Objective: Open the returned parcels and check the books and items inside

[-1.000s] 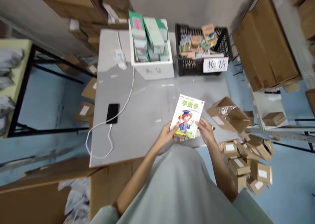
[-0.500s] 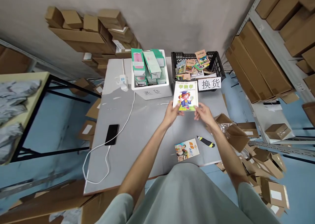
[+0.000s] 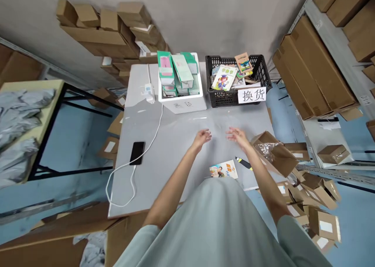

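Note:
Both my hands hover over the grey table [image 3: 172,142] with nothing in them. My left hand [image 3: 201,138] has its fingers apart, and so does my right hand [image 3: 238,136], a short way to its right. Beyond them, a white book [image 3: 225,78] with a cartoon child on its cover lies on top of other books in the black plastic crate [image 3: 222,99]. Nearer my body, a second book [image 3: 224,169] lies flat on the table, its lower part hidden by my shirt. Beside it is a black and yellow utility knife [image 3: 243,163], partly covered by my right forearm.
Left of the crate, a white foam box [image 3: 183,106] holds several green boxes. A phone [image 3: 137,153] with a white cable [image 3: 121,163] lies on the table's left. An open cardboard box [image 3: 274,153] stands at the right edge, with more cartons on the floor.
The white book has left both my hands and now rests in the black crate. My hands have drawn back toward me and opened. The view has shifted slightly.

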`<state>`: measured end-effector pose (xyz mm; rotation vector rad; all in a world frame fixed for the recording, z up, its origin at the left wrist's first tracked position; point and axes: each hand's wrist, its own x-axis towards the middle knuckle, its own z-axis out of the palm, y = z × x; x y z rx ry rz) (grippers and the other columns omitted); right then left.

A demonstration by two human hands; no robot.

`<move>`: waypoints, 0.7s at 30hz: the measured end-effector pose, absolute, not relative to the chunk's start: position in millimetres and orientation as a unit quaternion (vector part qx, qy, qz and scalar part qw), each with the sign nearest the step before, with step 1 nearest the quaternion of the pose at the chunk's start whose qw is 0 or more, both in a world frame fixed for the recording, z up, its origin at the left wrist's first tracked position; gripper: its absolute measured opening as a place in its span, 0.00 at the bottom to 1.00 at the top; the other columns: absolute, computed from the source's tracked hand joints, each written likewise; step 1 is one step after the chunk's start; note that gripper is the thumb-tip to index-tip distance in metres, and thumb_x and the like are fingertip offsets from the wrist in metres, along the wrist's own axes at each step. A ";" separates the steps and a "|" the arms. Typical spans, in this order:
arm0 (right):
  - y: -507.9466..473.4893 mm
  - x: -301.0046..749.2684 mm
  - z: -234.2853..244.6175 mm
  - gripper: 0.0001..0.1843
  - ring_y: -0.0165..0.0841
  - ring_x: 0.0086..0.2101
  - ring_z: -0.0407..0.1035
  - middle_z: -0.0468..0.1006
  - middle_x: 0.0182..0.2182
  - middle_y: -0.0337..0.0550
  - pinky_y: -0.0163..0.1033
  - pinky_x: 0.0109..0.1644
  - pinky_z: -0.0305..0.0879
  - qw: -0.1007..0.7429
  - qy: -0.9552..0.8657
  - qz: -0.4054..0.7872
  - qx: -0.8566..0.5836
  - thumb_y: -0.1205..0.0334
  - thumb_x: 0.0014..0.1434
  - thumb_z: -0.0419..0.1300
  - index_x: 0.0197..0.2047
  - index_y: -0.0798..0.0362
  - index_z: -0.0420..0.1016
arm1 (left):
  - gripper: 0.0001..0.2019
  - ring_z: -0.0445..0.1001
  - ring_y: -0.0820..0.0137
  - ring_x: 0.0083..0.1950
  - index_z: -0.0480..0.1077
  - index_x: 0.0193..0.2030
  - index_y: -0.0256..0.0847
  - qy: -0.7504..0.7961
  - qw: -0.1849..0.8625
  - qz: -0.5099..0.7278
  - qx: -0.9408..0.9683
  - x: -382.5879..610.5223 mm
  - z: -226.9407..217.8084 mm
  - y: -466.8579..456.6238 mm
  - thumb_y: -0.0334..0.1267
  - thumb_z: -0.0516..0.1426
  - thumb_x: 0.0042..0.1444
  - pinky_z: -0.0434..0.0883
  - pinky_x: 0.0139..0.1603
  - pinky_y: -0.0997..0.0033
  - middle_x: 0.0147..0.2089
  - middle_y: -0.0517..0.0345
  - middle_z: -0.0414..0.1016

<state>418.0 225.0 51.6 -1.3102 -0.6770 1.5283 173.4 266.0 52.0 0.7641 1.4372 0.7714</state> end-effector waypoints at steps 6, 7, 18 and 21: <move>53.9 407.2 -44.1 0.19 0.45 0.50 0.86 0.91 0.47 0.51 0.52 0.61 0.82 0.252 -0.319 0.590 -0.698 0.48 0.61 0.71 0.51 0.49 0.81 | 0.19 0.84 0.57 0.49 0.75 0.46 0.42 0.715 0.621 0.184 0.262 128.3 -41.7 123.0 0.39 0.76 0.52 0.79 0.60 0.54 0.37 0.55 0.81; 32.6 408.9 -54.0 0.19 0.46 0.52 0.85 0.90 0.48 0.50 0.54 0.63 0.81 0.219 -0.319 0.568 -0.726 0.49 0.61 0.71 0.52 0.49 0.82 | 0.20 0.84 0.56 0.49 0.75 0.45 0.42 0.722 0.623 0.163 0.253 123.2 -52.5 103.1 0.41 0.77 0.50 0.79 0.58 0.55 0.36 0.56 0.80; -25.9 401.9 -103.8 0.14 0.50 0.57 0.80 0.87 0.49 0.52 0.54 0.70 0.75 0.157 -0.288 0.498 -0.803 0.57 0.60 0.68 0.48 0.51 0.80 | 0.18 0.84 0.63 0.41 0.77 0.37 0.41 0.657 0.715 0.107 0.213 129.7 -94.2 22.8 0.41 0.79 0.47 0.80 0.51 0.64 0.38 0.49 0.84; -26.1 393.6 -98.4 0.11 0.47 0.47 0.81 0.86 0.38 0.45 0.52 0.60 0.80 0.181 -0.280 0.520 -0.786 0.55 0.56 0.70 0.40 0.49 0.76 | 0.17 0.82 0.67 0.38 0.77 0.37 0.39 0.653 0.719 0.110 0.212 127.9 -91.6 17.0 0.38 0.79 0.48 0.80 0.51 0.65 0.37 0.51 0.84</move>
